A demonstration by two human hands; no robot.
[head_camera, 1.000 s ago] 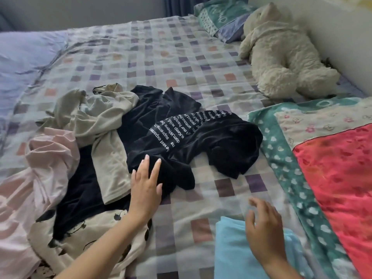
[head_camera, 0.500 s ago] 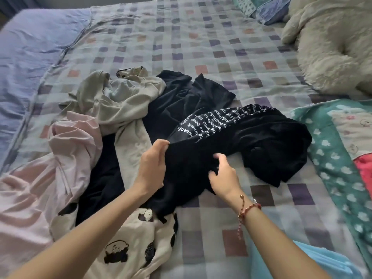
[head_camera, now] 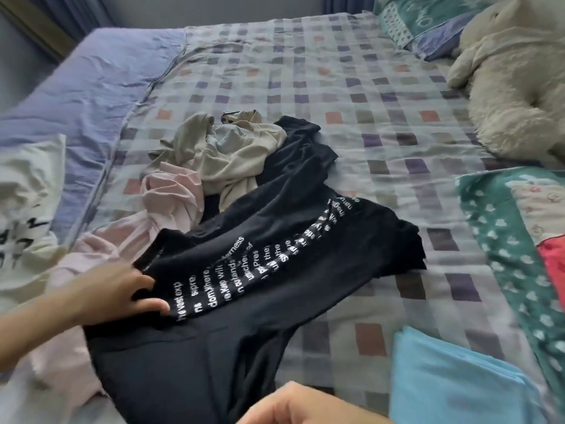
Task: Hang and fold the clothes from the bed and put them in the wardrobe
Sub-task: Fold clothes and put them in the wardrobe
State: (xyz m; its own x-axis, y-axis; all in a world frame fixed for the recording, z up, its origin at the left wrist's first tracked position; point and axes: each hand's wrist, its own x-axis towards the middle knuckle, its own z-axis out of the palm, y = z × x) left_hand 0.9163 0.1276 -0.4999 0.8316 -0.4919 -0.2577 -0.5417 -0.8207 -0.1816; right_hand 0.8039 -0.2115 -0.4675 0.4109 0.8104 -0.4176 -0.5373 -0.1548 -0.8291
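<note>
A black T-shirt (head_camera: 275,270) with lines of white text lies stretched toward me across the checked bed sheet (head_camera: 367,87). My left hand (head_camera: 116,295) pinches its left edge, thumb on top of the fabric. Only part of my right hand (head_camera: 299,405) shows at the bottom edge, beside the shirt's lower end, with its fingers out of sight. Behind the shirt lies a pile with a beige garment (head_camera: 235,154) and a pink garment (head_camera: 171,194). Another dark garment (head_camera: 299,139) sticks out from the pile.
A folded light-blue cloth (head_camera: 458,387) lies at the bottom right. A teal and red quilt (head_camera: 504,240) covers the right side. A cream teddy bear (head_camera: 513,87) and a pillow (head_camera: 428,22) sit far right. A white printed garment (head_camera: 27,209) lies at the left.
The black T-shirt has been pulled out of the pile toward me and now lies spread long. Both hands have moved lower in the frame, and the view has shifted.
</note>
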